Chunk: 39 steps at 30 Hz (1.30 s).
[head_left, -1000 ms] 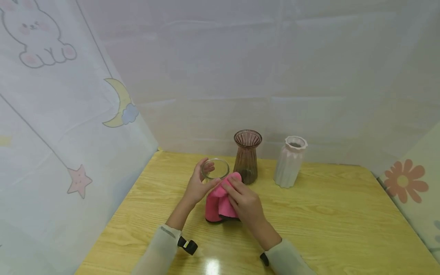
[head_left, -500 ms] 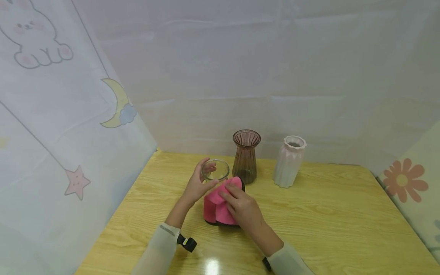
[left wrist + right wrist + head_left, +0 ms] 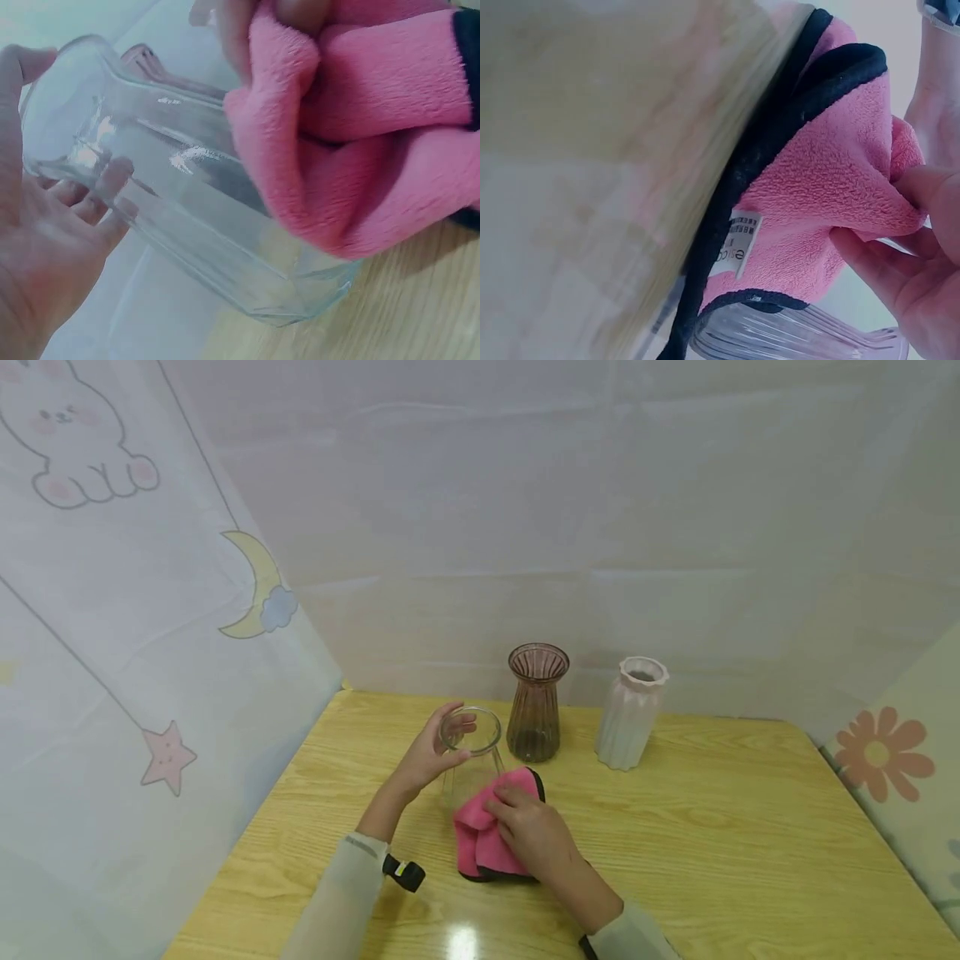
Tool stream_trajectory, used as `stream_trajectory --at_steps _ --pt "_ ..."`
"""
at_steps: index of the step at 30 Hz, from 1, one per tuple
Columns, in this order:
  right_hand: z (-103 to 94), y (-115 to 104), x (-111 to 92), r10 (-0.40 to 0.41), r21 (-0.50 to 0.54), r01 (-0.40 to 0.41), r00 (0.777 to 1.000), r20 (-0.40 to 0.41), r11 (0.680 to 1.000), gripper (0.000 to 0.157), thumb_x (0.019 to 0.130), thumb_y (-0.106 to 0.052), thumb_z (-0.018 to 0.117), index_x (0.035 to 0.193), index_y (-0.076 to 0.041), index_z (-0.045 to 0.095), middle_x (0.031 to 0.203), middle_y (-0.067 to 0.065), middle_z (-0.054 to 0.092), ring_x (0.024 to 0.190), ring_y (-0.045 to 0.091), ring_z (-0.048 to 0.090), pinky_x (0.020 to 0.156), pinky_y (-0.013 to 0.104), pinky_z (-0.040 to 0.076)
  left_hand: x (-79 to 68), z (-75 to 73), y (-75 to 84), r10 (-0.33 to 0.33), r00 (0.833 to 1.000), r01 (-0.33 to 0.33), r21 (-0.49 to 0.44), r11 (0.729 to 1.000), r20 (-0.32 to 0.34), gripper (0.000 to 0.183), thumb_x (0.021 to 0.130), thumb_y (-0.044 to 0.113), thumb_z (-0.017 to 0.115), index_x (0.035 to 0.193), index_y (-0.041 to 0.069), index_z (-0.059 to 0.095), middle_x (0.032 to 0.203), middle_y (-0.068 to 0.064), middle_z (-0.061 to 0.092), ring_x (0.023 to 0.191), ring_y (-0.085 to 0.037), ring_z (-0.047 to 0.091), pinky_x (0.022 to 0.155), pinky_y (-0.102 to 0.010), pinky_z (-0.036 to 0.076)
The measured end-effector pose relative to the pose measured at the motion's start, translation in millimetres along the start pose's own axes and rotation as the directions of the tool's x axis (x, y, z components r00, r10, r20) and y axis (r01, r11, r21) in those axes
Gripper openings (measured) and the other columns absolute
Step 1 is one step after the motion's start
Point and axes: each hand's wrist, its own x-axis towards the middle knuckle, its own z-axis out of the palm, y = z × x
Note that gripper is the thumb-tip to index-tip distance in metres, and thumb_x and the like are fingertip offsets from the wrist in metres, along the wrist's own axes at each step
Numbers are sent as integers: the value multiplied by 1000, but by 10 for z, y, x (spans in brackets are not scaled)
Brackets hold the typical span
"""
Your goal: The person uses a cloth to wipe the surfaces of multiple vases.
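Observation:
A clear glass vase [image 3: 195,187] stands at the middle of the table, its neck held by my left hand [image 3: 429,752]. In the left wrist view the thumb is at the rim and the fingers curl behind the neck. My right hand [image 3: 534,827] pinches a pink cloth [image 3: 472,839] with black edging against the vase's lower right side. The right wrist view shows the cloth [image 3: 817,180] bunched between thumb and fingers, a white label [image 3: 737,241] hanging at its edge. Part of the vase's lower body is hidden behind the cloth.
Just behind the clear vase stands a purplish ribbed glass vase [image 3: 536,710]. To its right is a white-and-pink fluted vase [image 3: 632,718]. All are on a wooden table [image 3: 712,843], backed by a pale hanging sheet [image 3: 480,527].
My right hand has slid the pink cloth down the vase toward me, from just below the rim to the lower body, baring more glass. The left hand keeps its hold on the neck.

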Motion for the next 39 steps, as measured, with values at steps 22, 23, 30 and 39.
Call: stream_trajectory --at_steps 22,23,30,39 --pt "-319 94 275 -108 59 143 909 -402 988 29 107 -17 51 115 -3 76 118 16 72 108 31 71 85 42 58 -75 208 54 15 970 21 148 989 -242 84 84 4 80 153 5 32 147 -19 49 135 -38 48 117 -57 28" --pt "-303 99 283 -112 57 147 908 -404 988 25 105 -14 56 115 -3 77 118 16 72 108 32 71 85 42 58 -75 196 49 14 974 17 132 991 -227 83 85 2 80 152 6 32 147 -19 49 136 -39 48 118 -57 27" --pt "-123 119 279 -146 14 167 894 -423 986 26 105 -14 54 111 -5 78 114 16 74 102 31 73 80 39 60 -84 136 36 12 993 -6 47 999 -120 86 88 5 78 156 4 25 153 -24 41 140 -39 43 120 -57 21" --pt "-29 66 258 -123 78 166 910 -395 983 27 86 1 74 111 -8 79 109 12 73 100 26 73 82 34 59 -85 131 43 -2 995 4 19 1000 -99 90 87 10 80 156 9 23 154 -18 42 142 -38 40 121 -55 23"
